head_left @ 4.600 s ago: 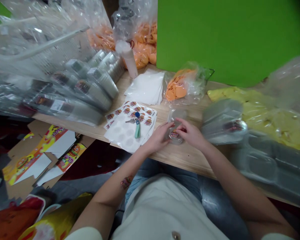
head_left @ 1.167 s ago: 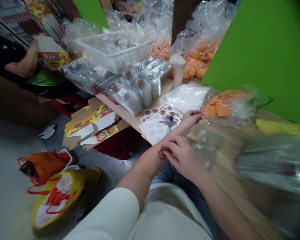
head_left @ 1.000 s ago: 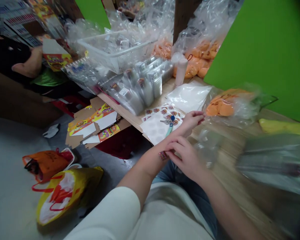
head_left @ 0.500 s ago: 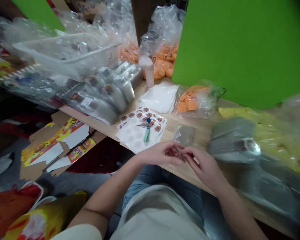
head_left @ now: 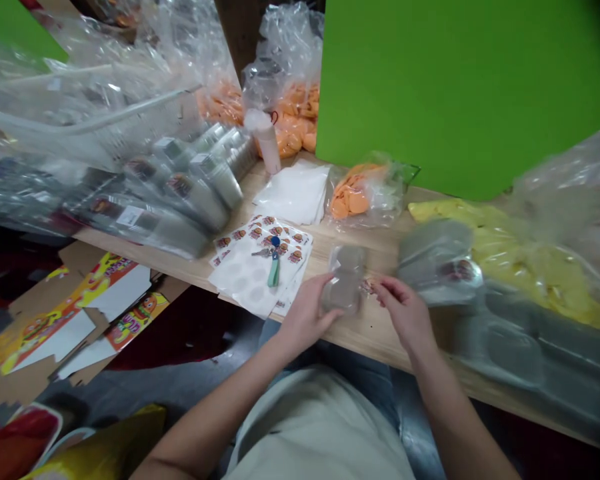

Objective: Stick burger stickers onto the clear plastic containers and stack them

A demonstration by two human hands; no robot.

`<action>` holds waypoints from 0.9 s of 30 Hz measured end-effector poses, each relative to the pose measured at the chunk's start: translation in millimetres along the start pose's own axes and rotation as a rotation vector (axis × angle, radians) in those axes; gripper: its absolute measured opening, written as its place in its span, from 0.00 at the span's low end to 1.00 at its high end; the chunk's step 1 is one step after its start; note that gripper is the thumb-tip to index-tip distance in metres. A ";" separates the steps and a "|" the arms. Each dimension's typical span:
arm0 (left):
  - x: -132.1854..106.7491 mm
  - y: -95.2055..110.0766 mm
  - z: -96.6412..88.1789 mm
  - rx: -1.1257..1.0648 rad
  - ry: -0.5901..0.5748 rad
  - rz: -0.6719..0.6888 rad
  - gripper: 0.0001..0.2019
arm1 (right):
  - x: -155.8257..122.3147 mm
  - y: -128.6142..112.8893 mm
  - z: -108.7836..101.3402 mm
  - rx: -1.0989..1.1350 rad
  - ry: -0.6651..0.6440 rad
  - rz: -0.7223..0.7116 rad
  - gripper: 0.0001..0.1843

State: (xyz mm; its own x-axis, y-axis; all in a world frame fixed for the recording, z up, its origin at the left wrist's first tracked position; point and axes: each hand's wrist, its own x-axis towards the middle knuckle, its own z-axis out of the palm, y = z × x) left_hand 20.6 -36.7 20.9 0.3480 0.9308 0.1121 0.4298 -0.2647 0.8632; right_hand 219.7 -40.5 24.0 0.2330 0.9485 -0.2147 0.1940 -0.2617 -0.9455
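Note:
My left hand (head_left: 307, 313) grips the side of a small clear plastic tub (head_left: 344, 280) standing on the wooden table (head_left: 360, 340). My right hand (head_left: 403, 310) is just right of the tub, its fingertips pinching a tiny printed sticker (head_left: 366, 287). The sticker's print is too small and blurred to read. To the left of my left hand lies a sticker sheet (head_left: 257, 267) with burger-logo labels and round blank patches. A set of keys with a green fob (head_left: 274, 270) rests on that sheet.
A stack of white paper sheets (head_left: 293, 193) and a bag of orange discs (head_left: 360, 190) lie behind my hands. Bagged clear trays (head_left: 165, 200) fill the left of the table, grey trays (head_left: 500, 320) and yellow-filled bags (head_left: 525, 260) the right. A green board (head_left: 455, 87) stands behind.
My hands have moved apart. The left hand now grips the clear tub, while the right hand holds the small sticker beside it. The head view has shifted slightly.

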 end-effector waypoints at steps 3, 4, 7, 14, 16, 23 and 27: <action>10.6 -18.4 3.5 0.062 -0.097 0.175 0.38 | 7.8 2.7 7.0 0.053 -0.065 0.021 0.34; 12.8 -24.3 6.1 0.070 -0.109 0.192 0.38 | 8.5 2.9 11.5 0.061 -0.091 0.023 0.35; 14.4 -37.4 12.5 0.081 -0.108 0.199 0.37 | 9.5 1.6 23.1 0.035 -0.162 0.006 0.33; 16.0 -45.5 8.9 -0.023 -0.122 0.224 0.32 | 27.1 -2.0 21.3 -0.111 -0.359 -0.097 0.28; 17.9 -46.8 8.1 -0.044 -0.131 0.227 0.30 | 30.8 -3.0 20.4 -0.139 -0.373 -0.113 0.27; 18.2 -46.5 6.7 -0.068 -0.142 0.226 0.31 | 31.0 -2.1 22.3 -0.179 -0.349 -0.095 0.28; 17.6 -41.9 4.3 -0.057 -0.158 0.218 0.33 | 31.7 -1.3 21.7 -0.202 -0.351 -0.104 0.27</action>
State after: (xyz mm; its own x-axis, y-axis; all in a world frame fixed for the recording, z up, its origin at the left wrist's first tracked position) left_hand 12.3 -10.4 -15.4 0.5550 0.8012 0.2237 0.2845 -0.4355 0.8540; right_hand 206.1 -6.2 13.2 -0.1296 0.9660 -0.2236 0.3908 -0.1575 -0.9069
